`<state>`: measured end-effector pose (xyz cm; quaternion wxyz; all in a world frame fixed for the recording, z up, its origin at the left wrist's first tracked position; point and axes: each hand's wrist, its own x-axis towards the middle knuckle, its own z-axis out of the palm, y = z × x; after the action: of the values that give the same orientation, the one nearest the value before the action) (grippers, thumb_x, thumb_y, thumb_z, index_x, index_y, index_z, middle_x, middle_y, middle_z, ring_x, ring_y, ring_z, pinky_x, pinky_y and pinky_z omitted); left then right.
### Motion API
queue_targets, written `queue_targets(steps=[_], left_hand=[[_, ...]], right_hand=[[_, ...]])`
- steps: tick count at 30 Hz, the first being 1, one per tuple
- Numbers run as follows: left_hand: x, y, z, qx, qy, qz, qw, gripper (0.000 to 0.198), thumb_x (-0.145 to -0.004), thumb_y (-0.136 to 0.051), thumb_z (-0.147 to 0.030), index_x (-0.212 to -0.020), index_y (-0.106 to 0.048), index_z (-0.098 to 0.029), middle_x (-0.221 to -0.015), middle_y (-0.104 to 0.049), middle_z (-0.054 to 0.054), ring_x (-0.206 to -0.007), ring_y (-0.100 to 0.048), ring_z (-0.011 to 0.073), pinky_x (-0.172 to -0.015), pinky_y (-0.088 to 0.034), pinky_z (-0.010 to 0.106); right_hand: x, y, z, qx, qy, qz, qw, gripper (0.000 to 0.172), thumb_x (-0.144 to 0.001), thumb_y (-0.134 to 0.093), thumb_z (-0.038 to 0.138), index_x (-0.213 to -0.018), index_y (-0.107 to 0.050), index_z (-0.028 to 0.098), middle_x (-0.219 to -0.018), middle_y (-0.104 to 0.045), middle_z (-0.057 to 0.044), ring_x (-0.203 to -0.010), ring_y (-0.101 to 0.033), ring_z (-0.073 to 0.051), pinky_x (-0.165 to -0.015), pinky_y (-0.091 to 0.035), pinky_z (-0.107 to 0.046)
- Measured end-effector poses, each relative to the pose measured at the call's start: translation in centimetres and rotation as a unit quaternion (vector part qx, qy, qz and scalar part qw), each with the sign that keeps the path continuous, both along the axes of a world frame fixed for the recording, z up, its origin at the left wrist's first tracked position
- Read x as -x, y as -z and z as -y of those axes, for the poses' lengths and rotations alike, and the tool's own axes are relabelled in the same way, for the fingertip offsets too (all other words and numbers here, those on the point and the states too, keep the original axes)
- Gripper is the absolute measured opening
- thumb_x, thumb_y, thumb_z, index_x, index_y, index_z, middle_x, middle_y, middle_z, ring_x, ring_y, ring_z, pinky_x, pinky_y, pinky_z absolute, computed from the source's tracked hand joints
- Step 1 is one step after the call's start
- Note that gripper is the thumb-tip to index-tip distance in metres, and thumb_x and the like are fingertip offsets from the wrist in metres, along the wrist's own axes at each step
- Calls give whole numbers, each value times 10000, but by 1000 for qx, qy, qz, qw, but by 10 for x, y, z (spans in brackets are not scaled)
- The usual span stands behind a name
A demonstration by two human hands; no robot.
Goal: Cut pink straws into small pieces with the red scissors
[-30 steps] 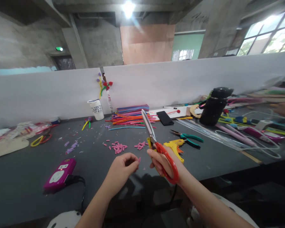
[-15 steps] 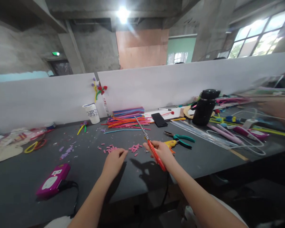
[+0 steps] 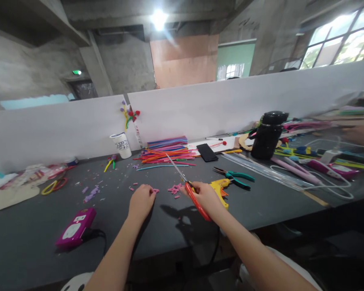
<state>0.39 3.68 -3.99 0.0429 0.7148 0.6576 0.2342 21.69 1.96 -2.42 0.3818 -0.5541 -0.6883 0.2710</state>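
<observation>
My right hand point(image 3: 205, 197) grips red-handled scissors point(image 3: 186, 187), their blades pointing up and left over the dark table point(image 3: 261, 202). My left hand point(image 3: 141, 200) rests knuckles-up on the table, fingers curled down onto small pink cut pieces point(image 3: 154, 190); what it pinches is hidden. More pink bits point(image 3: 174, 188) lie between the two hands. A stack of coloured strips point(image 3: 166, 151) lies behind the scissors' tips.
A yellow glue gun point(image 3: 220, 188) and green-handled pliers point(image 3: 236, 178) lie right of my right hand. A black phone point(image 3: 206, 152), black flask point(image 3: 267, 135), white cup point(image 3: 121, 145) and magenta power strip point(image 3: 75, 227) stand about. Purple scraps point(image 3: 91, 193) lie left. Another person's hand point(image 3: 359, 135) shows far right.
Both hands have dropped from mid-air and moved forward to the table. The left hand now rests on the pink pieces; the scissors have tilted lower, toward the strips.
</observation>
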Motion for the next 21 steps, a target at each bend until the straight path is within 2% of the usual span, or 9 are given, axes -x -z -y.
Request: queue_targets(steps=[6,10,14,16,18,19,21], left_hand=[[-5,5,-6,-5,-10,22,1000,145,-706,-450,-184,-598,-544,-160,-744,-552,88,-779,-514,202,-728,-337,302],[-6,-5,2,3,-8,84,996,189,-724,-442,-249,-590,-542,-161,-717,-547,60,-734,-519,181,-683,-357,278],[-13,-19,26,54,49,188,979,267,-748,-419,-385,-749,-567,-162,-607,-513,-9,-565,-487,117,-547,-363,220],[-20,-23,40,131,94,404,901,231,-693,-515,-374,-717,-548,-147,-582,-477,-25,-527,-453,94,-530,-350,208],[-28,-26,52,177,114,515,831,194,-660,-569,-334,-659,-540,-143,-559,-445,-34,-513,-425,80,-519,-336,198],[-32,-28,56,192,120,545,807,184,-652,-581,-319,-643,-541,-140,-562,-446,-31,-514,-419,78,-515,-331,196],[-37,-31,61,207,126,571,784,171,-638,-596,-300,-627,-549,-136,-558,-457,-25,-515,-416,78,-510,-325,196]], right_hand=[[2,0,3,15,-2,-29,999,271,-647,-530,444,-616,-590,182,-519,-524,10,-490,-416,-115,-440,-261,-204],[5,-1,4,43,-23,-92,995,243,-633,-547,418,-620,-567,176,-531,-529,14,-504,-446,-113,-449,-295,-199],[15,0,9,93,-70,-170,979,209,-630,-542,382,-624,-513,175,-439,-444,60,-403,-422,-88,-403,-312,-192],[23,-2,14,122,-99,-211,965,200,-637,-527,374,-636,-488,178,-389,-391,85,-345,-397,-78,-383,-333,-194],[30,-5,20,142,-124,-252,949,207,-654,-504,385,-659,-473,180,-361,-360,102,-313,-380,-70,-400,-378,-205],[33,-6,23,146,-134,-271,942,213,-661,-497,393,-672,-469,182,-352,-350,110,-302,-367,-62,-425,-403,-213],[37,-10,28,150,-142,-301,931,212,-671,-489,395,-686,-459,186,-337,-331,123,-290,-349,-52,-462,-428,-219]])
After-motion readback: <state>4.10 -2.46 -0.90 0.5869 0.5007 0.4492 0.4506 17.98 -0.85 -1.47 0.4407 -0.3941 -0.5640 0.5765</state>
